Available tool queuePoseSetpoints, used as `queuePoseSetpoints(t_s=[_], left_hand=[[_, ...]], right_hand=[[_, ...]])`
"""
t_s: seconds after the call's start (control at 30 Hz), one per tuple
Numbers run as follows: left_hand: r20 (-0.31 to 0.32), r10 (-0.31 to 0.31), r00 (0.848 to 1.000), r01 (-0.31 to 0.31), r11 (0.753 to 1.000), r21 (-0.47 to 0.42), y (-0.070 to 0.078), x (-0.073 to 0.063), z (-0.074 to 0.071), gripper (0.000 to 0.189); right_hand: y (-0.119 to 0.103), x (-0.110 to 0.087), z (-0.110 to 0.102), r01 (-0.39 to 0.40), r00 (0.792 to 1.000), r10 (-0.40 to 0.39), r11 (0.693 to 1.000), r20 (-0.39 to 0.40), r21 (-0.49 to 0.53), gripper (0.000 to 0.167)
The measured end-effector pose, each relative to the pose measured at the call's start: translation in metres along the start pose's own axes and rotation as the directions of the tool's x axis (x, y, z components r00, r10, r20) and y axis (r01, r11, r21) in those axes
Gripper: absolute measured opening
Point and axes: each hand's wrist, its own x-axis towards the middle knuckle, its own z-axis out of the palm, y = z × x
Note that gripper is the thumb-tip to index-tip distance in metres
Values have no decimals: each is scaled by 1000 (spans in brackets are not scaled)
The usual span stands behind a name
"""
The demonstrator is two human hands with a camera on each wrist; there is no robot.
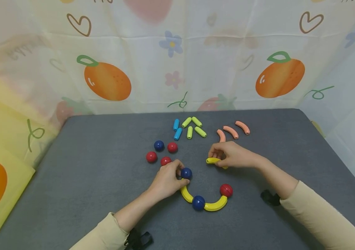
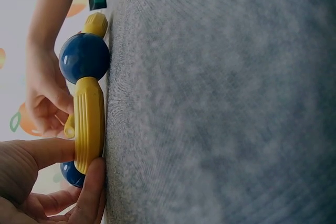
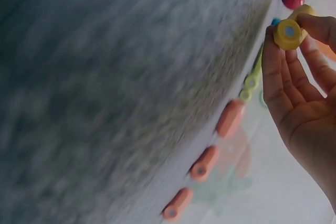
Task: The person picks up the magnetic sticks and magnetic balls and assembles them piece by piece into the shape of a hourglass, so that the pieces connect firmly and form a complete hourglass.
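Observation:
On the grey table, a chain of toy balls and curved rods forms an open arc. Its left end is a blue ball (image 1: 186, 173), joined to a yellow curved rod (image 2: 89, 124). My left hand (image 1: 168, 180) pinches that rod near the ball, its fingers curled about both. Further along come a second blue ball (image 1: 198, 203), another yellow curved rod (image 1: 216, 204) and a red ball (image 1: 226, 190). Behind the arc, my right hand (image 1: 235, 155) grips a loose yellow curved rod (image 3: 289, 34) between thumb and fingers, apart from the chain. Its far end is partly covered.
Loose red balls (image 1: 151, 157) and a blue ball (image 1: 159, 145) lie beyond my left hand. Farther back are short blue rods (image 1: 178, 134), several light-green rods (image 1: 200, 131) and salmon curved rods (image 1: 231, 132). A printed curtain (image 1: 177, 93) hangs behind the table.

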Motion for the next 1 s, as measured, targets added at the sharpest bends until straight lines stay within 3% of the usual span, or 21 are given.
queuePoseSetpoints(t_s=[0.2, 0.5, 1.0], left_hand=[[0, -10, 1000, 10, 1000, 3, 0, 1, 0, 36], [-2, -12, 1000, 12, 1000, 9, 0, 1, -1, 35], [10, -9, 1000, 9, 1000, -1, 1, 1, 0, 37]], right_hand=[[-11, 12, 9, 23, 999, -23, 1000, 22, 7, 20], [-20, 28, 21, 97, 995, -96, 993, 28, -63, 23], [-27, 38, 26, 115, 992, -110, 990, 67, -84, 23]])
